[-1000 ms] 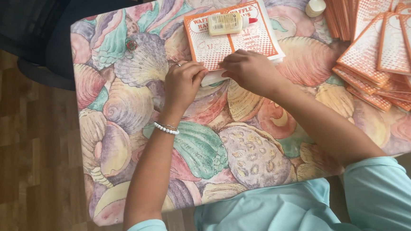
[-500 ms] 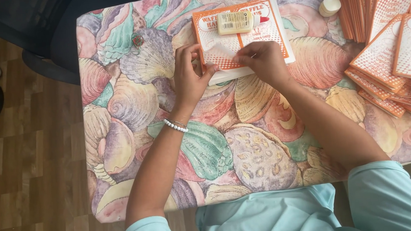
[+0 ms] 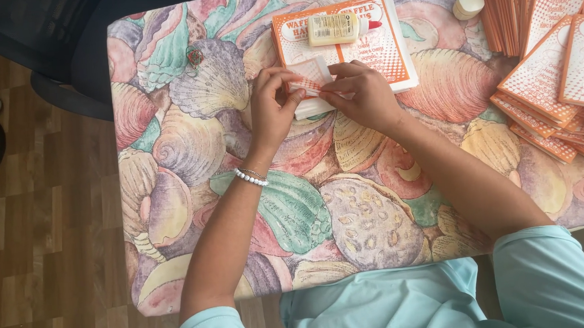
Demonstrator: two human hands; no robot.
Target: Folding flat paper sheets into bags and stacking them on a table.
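My left hand (image 3: pixel 272 108) and my right hand (image 3: pixel 362 92) both pinch the near flap of a flat orange-and-white paper sleeve (image 3: pixel 308 75), folding it up off the stack. The stack of orange-and-white printed sleeves (image 3: pixel 386 47) lies on the table just beyond my hands. A pale glue bottle with a red tip (image 3: pixel 334 29) rests across the top of that stack. My left wrist wears a white bead bracelet.
The table wears a seashell-patterned cloth (image 3: pixel 189 143). A big spread of folded orange-and-white sleeves (image 3: pixel 556 67) fills the right side, with a small white cap (image 3: pixel 469 3) beside it. Wooden floor and a dark chair (image 3: pixel 62 56) lie to the left.
My view has shifted, so the table sits further right in the frame. Both hands have closed in on the sleeve's near edge and lifted its flap.
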